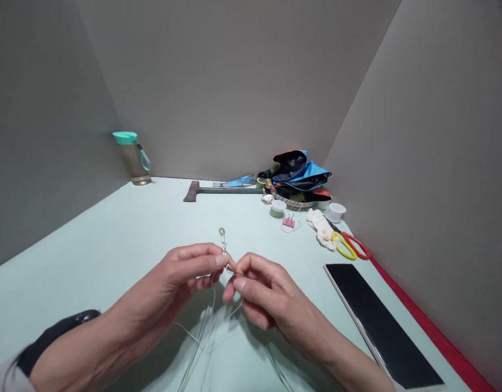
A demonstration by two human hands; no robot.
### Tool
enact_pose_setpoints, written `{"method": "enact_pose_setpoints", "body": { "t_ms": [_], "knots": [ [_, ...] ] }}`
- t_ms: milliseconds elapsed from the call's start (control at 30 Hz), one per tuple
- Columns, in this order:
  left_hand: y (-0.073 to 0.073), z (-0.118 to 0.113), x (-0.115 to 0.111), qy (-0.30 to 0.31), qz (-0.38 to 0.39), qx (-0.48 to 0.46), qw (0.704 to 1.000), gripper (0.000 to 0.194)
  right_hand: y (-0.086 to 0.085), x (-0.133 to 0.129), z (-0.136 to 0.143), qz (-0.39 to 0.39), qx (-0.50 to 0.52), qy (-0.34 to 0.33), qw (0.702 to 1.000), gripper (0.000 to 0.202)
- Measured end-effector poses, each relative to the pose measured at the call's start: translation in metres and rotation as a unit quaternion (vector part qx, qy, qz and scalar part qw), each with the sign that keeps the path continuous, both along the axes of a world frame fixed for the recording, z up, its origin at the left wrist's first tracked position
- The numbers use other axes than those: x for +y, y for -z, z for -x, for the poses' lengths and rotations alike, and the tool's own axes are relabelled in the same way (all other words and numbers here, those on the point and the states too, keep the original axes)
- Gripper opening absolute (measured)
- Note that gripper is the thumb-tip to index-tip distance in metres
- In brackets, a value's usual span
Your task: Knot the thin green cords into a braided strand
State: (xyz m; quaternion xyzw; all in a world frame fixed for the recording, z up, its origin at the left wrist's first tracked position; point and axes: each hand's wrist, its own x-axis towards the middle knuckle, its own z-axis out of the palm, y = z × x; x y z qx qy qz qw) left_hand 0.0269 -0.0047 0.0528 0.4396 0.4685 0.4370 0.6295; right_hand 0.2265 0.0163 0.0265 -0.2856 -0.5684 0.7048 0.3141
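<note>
In the middle of the head view my left hand [194, 267] pinches a short braided cord [223, 239] whose small green loop sticks up above the fingertips. Close beside it, my right hand [267, 291] is closed on thin green and whitish strands [234, 269] at the cord's lower end. The fingertips of both hands nearly meet, and they partly hide the knotting between them. Several long loose strands [204, 326] hang below the hands toward the near edge. A black band [59, 337] is around my left wrist.
A tablet-like black device [381, 321] lies at right. Beyond it are scissors [351, 245], crumpled white tissue [322, 228], thread spools [277, 208], a pink binder clip [289, 221] and a blue-black folded umbrella [302, 177]. An axe [222, 190] lies at the back; a bottle [132, 158] stands left.
</note>
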Motion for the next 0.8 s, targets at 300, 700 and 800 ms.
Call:
{"method": "enact_pose_setpoints", "body": {
  "t_ms": [300,700,800],
  "knots": [
    [0.002,0.001,-0.002,0.006,0.001,0.018,1.000,0.034,-0.004,-0.007,0.003,-0.018,-0.044,-0.022,0.999,0.032],
    [0.000,-0.002,-0.002,-0.003,0.018,0.018,1.000,0.029,0.011,-0.016,0.011,0.003,-0.064,-0.036,0.997,0.026],
    [0.000,-0.002,-0.002,-0.013,0.021,0.002,1.000,0.029,0.013,-0.016,0.009,-0.003,-0.064,-0.055,0.996,0.027]
  ]
}}
